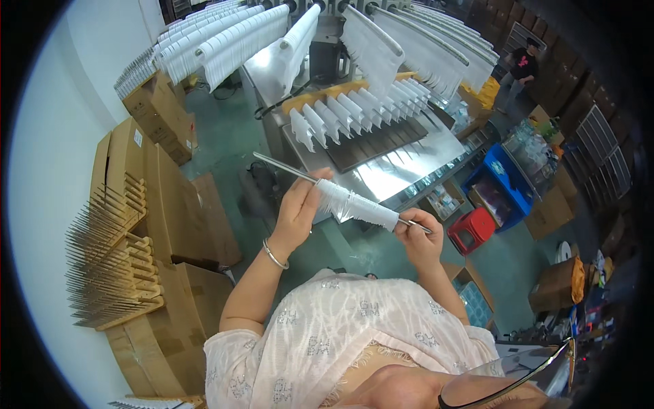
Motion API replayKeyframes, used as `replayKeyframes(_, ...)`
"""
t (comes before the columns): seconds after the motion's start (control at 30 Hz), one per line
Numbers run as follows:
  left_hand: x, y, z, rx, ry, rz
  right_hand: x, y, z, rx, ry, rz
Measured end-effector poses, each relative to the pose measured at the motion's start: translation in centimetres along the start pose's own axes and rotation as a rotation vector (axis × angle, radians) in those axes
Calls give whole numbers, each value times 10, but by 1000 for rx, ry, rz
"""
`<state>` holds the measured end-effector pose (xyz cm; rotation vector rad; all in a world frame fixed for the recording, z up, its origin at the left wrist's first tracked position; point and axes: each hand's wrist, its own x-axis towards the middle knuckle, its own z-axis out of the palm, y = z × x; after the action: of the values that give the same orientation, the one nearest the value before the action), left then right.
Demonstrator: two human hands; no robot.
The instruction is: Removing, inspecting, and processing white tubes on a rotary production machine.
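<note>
Held slanting in front of my chest is a thin metal rod (283, 167), its bare far-left end pointing away from me. A bunch of thin white pieces (361, 208) with ragged lower edges is threaded along it. At the left end of the bunch, my left hand (300, 210) is closed round the rod, fingers against the white pieces. My right hand (421, 237) pinches the short bare rod end just beyond the bunch. Ahead, on a metal worktable (402, 174), a wooden bar (300, 102) carries a row of hanging white pieces (354, 111) above a dark flat plate (381, 144).
Overhead, rods full of white sheets (252, 37) fan out from a machine. At the left, wooden racks of metal spikes (112, 266) stand by cardboard boxes (177, 204). To the right are a red stool (472, 230), a blue bin (501, 184) and a distant person (523, 68).
</note>
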<state>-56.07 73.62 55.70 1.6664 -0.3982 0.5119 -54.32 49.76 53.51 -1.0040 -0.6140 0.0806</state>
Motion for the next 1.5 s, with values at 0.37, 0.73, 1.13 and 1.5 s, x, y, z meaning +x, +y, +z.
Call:
replayKeyframes(0.37,14,-57,-22,63,123,-88,-19,-45,2,-759,87,-490)
replayKeyframes(0.73,98,-107,-66,-366,333,-373,10,-72,59,-1195,-129,-550)
replayKeyframes(1.13,98,-105,-53,-37,351,-240,32,-27,70,-1105,-96,-558)
replayKeyframes(1.5,59,-42,-22,362,222,-47,6,-32,50,-1100,-132,-572)
